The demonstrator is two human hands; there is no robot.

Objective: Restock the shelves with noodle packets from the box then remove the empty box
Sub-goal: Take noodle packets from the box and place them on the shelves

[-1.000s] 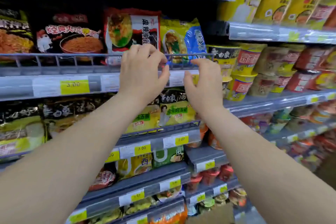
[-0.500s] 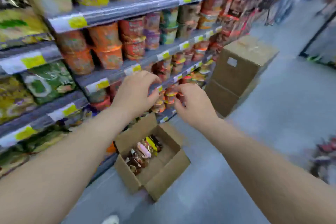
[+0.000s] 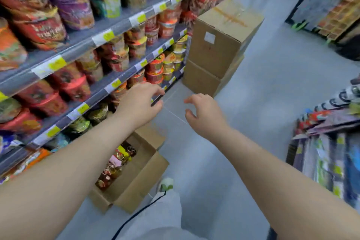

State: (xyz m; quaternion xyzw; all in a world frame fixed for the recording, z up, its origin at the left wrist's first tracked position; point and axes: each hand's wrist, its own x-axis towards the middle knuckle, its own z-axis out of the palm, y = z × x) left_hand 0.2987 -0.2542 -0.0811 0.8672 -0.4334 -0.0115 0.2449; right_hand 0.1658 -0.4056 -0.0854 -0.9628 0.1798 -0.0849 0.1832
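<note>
Grey aisle floor (image 3: 253, 122) runs along packed shelves (image 3: 109, 45), the open box (image 3: 136, 177) at their foot holding noodle packets (image 3: 116, 163). Left hand (image 3: 140, 103) and right hand (image 3: 204, 115) hover empty, fingers loosely curled; the shoe (image 3: 165, 183) just beside the box could kick it.

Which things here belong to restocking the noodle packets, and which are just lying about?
For the job:
open box on the floor
noodle packets inside it
shelves
left hand and right hand, both empty

Just about:
stacked closed boxes further along the aisle
cup noodles already shelved
rack on the right
</note>
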